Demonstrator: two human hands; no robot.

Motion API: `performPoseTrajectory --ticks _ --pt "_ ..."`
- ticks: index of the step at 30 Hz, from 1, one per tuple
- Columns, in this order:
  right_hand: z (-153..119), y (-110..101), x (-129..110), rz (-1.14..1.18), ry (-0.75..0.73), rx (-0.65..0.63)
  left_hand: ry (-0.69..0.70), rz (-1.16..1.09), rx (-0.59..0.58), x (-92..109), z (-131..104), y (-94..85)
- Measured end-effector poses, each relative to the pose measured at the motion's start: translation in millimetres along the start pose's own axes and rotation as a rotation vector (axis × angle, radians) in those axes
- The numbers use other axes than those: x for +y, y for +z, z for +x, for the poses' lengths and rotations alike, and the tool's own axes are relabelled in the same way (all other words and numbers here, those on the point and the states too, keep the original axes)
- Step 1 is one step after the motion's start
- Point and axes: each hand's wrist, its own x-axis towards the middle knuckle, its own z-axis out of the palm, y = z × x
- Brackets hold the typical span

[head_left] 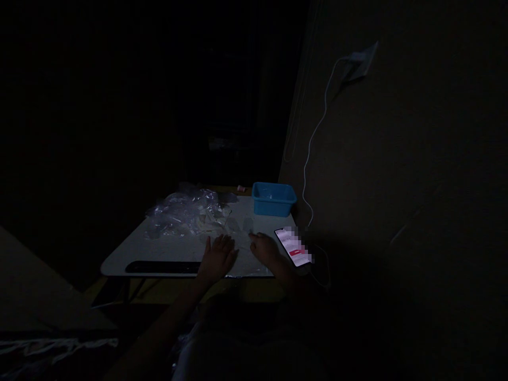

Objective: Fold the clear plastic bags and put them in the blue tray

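Observation:
My left hand (217, 257) lies palm down near the front of a small white folding table (119, 254), its fingers stretched out. What looks like thin clear plastic (239, 241) lies flat on the tabletop between my hands. My right hand (264, 247) rests at the right with its fingers curled and the index finger pointing left. Whatever its fingertips hold is too dark to make out. Beyond my left hand is a heap of crumpled clear plastic bags (186, 209), with some pale pieces (214, 218) at its near right side.
A blue plastic basin (273, 200) stands at the table's back right corner. Right of my hand lies a lit phone (291, 246). A white cable (307, 159) hangs from a wall socket (361, 62). Along the front edge runs a dark slot (162, 267). The room is very dark.

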Motion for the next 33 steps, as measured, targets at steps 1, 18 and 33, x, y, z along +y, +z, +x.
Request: performPoseTrajectory --ticks 1,18,33 --pt "0 0 -1 -0.010 -0.008 -0.006 -0.001 -0.045 -0.023 -3 1 0.8" --pt "-25 -4 13 0.030 0.051 0.055 0.163 -0.057 -0.203 8 28 16.9" --pt "-39 0 23 0.013 -0.090 0.065 0.134 -0.008 -0.092 13 23 7.6"
